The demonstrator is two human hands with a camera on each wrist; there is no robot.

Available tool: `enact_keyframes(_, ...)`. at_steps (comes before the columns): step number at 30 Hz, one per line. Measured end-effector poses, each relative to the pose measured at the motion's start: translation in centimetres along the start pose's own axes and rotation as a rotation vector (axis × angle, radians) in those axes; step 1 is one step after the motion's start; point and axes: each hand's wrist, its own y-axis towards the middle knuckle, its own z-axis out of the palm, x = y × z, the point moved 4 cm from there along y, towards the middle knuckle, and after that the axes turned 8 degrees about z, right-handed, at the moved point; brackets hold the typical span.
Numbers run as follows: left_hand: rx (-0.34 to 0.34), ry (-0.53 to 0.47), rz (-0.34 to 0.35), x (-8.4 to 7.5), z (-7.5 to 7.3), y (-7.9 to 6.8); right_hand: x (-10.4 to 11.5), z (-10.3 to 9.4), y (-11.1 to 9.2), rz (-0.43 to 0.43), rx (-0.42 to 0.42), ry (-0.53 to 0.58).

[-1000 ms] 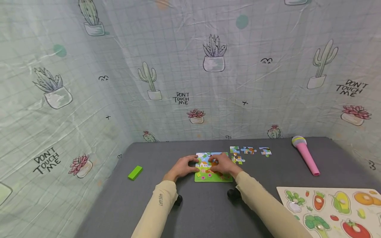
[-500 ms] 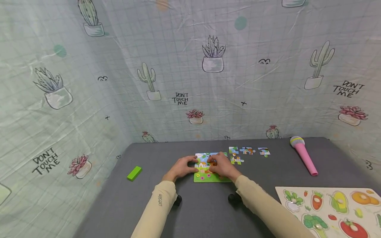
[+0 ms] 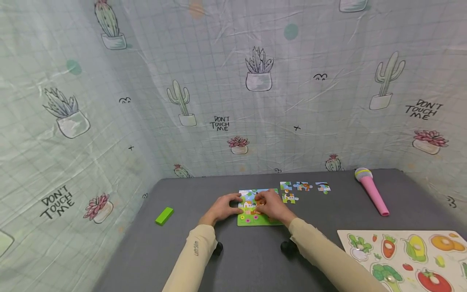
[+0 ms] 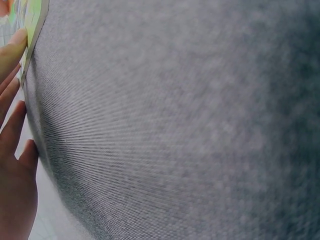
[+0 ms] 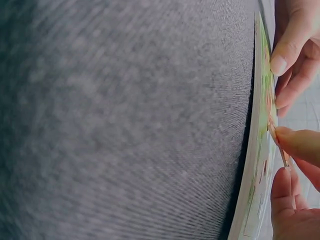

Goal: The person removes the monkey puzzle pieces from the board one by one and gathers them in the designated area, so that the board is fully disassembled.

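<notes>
A picture puzzle board with a house and flowers lies at the middle of the grey table. My left hand touches the board's left edge, thumb and index finger spread apart. In the left wrist view, fingers extend beside the board's edge. Over the right half of the board, my right hand pinches a thin puzzle piece between thumb and fingers. That piece stands tilted against the board in the right wrist view; its picture side is mostly hidden.
Several loose puzzle pieces lie behind and right of the board. A pink toy microphone is farther right. A vegetable peg board lies at front right, a green block at left. A patterned sheet hangs behind the table.
The head view has shifted slightly. Both hands stay at the puzzle board, the right one still pinching the puzzle piece with hardly any movement.
</notes>
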Motion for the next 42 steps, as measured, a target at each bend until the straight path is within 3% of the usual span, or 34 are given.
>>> enact_keyframes(9,0.005,0.009,-0.017,-0.2,0.0,-0.1,0.5,-0.1,-0.4,-0.038,-0.023,-0.028)
enact_keyframes(15,0.002,-0.006,-0.027,-0.2,0.0,-0.1,0.1,-0.8,-0.7,0.045,0.008,0.108)
enact_keyframes(20,-0.002,-0.012,-0.034,-0.1,0.1,-0.2,-0.9,-2.9,-1.0,0.112,-0.004,0.162)
enact_keyframes(27,-0.003,-0.015,-0.039,-0.1,-0.1,0.0,-4.0,-6.6,-1.7,0.214,0.011,0.263)
enact_keyframes(42,0.017,0.004,-0.058,-0.2,-0.1,0.1,-9.0,-11.9,-4.1,0.271,-0.077,0.14)
